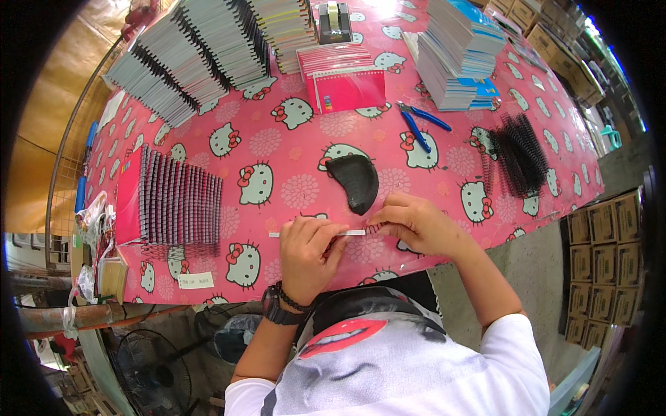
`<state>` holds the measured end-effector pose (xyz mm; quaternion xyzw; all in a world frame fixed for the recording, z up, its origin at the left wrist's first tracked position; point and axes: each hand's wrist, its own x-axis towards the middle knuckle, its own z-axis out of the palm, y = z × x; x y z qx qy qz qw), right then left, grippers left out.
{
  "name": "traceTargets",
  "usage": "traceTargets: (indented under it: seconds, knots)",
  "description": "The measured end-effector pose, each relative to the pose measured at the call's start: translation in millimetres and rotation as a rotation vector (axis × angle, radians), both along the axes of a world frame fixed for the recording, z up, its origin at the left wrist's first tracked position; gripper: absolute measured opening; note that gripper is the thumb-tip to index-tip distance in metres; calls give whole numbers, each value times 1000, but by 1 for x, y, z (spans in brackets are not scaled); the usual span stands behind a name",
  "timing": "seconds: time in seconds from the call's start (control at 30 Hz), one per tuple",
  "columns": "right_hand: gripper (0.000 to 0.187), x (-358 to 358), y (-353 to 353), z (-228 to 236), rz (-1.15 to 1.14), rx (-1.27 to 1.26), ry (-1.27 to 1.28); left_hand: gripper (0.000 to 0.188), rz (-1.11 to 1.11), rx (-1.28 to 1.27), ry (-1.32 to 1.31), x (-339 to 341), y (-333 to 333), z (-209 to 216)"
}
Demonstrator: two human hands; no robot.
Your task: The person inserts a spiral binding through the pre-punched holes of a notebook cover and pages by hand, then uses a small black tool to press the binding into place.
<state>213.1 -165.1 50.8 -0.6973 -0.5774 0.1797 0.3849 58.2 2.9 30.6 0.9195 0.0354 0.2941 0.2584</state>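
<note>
White and thin, the strip (316,234) lies flat near the front edge of the pink patterned tablecloth (291,149), its long axis running left to right across my view. I see my left hand (307,251) curled narrow over the strip's middle, fingertips pressing down on it, a dark watch and bead band at the wrist. My right hand (416,223) sits just beside the strip's right end, fingers drawn together in a pinch; whether it grips the end itself or only touches it, I cannot tell. So the strip lies between the hands, and the left one is the nearer to its middle.

Beyond the hands rests a black curved pad (355,182), apart from both. Blue-handled pliers (419,123) lie farther back to the right, and a loose heap of black wire spirals (519,154) sits well to the right.

On the left, a fanned row of bound notebooks (173,201) lies beside a red cover. A small white label (195,281) is stuck near the cloth's front edge below them. At the back stand grey-edged stacks of pads (187,59), a red-covered booklet pile (343,80) and blue-covered stacks (458,55). Brown cartons (603,267) are piled on the floor at right.
</note>
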Motion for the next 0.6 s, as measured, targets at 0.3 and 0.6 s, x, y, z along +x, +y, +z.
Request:
traceTargets:
  seconds: [0.3, 0.6]
  knots:
    - [17, 2, 2, 1, 40, -108, 74, 21, 12, 2, 29, 0, -2, 2]
    - [50, -9, 9, 3, 6, -124, 298, 29, -55, 70, 104, 3, -12, 8]
